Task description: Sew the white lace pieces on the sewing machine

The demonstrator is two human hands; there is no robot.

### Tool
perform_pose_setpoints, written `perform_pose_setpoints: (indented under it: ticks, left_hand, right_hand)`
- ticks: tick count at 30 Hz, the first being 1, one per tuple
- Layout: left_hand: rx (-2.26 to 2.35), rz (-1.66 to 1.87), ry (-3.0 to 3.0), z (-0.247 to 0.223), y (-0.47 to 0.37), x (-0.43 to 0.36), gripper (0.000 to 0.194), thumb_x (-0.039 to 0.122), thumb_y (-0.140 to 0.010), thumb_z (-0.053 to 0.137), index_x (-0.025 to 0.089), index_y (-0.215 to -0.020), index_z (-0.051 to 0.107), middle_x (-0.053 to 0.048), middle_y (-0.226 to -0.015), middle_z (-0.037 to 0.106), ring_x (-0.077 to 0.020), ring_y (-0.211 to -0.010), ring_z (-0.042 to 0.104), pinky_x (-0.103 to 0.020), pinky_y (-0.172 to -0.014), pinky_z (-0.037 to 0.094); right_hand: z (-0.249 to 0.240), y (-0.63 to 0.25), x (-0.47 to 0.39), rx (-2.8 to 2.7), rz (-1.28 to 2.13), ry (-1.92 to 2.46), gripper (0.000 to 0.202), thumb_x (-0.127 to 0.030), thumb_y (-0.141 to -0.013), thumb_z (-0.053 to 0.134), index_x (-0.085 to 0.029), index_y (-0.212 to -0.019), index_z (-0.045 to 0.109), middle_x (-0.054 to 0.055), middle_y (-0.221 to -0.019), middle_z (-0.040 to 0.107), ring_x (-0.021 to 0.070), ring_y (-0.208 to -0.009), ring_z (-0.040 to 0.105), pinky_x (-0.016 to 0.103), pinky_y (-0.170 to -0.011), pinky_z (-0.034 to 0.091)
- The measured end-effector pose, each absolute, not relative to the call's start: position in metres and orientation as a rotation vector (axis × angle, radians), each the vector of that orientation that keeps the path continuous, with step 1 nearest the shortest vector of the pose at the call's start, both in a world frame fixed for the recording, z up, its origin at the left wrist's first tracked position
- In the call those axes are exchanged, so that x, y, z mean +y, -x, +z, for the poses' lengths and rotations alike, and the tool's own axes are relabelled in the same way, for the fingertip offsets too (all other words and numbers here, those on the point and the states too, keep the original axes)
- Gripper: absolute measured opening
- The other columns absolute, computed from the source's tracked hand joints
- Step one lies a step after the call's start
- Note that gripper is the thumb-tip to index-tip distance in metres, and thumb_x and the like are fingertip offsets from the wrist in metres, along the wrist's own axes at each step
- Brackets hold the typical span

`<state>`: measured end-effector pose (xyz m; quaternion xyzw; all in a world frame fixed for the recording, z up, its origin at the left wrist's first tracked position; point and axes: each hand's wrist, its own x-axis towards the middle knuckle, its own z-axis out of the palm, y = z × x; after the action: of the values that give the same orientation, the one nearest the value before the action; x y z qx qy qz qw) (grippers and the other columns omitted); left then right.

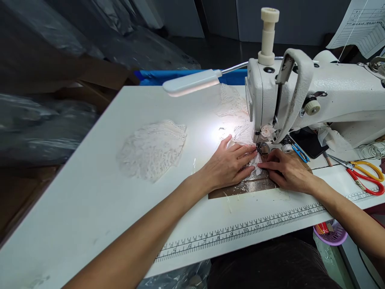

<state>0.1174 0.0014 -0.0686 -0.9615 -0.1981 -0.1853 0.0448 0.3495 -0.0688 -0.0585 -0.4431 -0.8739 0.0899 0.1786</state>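
Centrally, thin openwork lace (243, 132) lies at the needle end of a glossy white sewing machine (255, 94). The left hand (230, 165) rests flat on it, fingers slightly spread; the right hand (285, 169) bends its fingers at the lace's near edge, whether pinching cannot be told. A rounded lace stack (155, 150) lies leftward on the smooth white table (90, 204), edged with a printed ruler (240, 234); crumpled plastic (45, 128) lies beyond.

left hand (229, 165) on lace (244, 131), right hand (287, 170), sewing machine (343, 88)
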Motion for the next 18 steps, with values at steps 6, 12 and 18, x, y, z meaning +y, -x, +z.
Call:
perform_pose_setpoints:
  ticks: [6, 12, 18]
  left_hand:
    - [-0.628, -0.519, 2.976, -0.0687, -0.1157, 0.0034, 0.036, 0.035, -0.1, 0.042, 0.02, -0.124, 0.064, -0.011, -0.131, 0.065, -0.027, -0.108, 0.065, -0.065, -0.107, 0.037]
    - [-0.588, -0.492, 2.975, -0.0676, -0.1134, 0.0071, 0.038, 0.038, -0.102, 0.037, 0.02, -0.125, 0.063, -0.01, -0.131, 0.065, -0.0266, -0.104, 0.066, -0.065, -0.105, 0.038]
    - [-0.546, -0.552, 2.905, -0.0694, -0.1145, 0.0075, 0.034, 0.037, -0.101, 0.043, 0.02, -0.122, 0.064, -0.01, -0.128, 0.066, -0.0262, -0.104, 0.065, -0.062, -0.106, 0.039]
  right_hand:
    - [-0.0624, -0.3506, -0.0676, -2.458, 0.232, 1.243, 0.033, -0.02, -0.093, 0.053, -0.023, -0.121, 0.071, 0.011, -0.107, 0.063, 0.0214, -0.091, 0.063, 0.038, -0.08, 0.055]
    - [-0.0636, -0.3512, -0.0672, -2.46, 0.255, 1.288, 0.033, -0.022, -0.094, 0.053, -0.026, -0.122, 0.07, 0.01, -0.108, 0.062, 0.0217, -0.091, 0.063, 0.039, -0.081, 0.054]
    - [-0.0649, -0.3492, -0.0675, -2.421, 0.342, 1.367, 0.035, -0.022, -0.094, 0.049, -0.027, -0.12, 0.071, 0.009, -0.108, 0.062, 0.0209, -0.092, 0.063, 0.037, -0.081, 0.053]
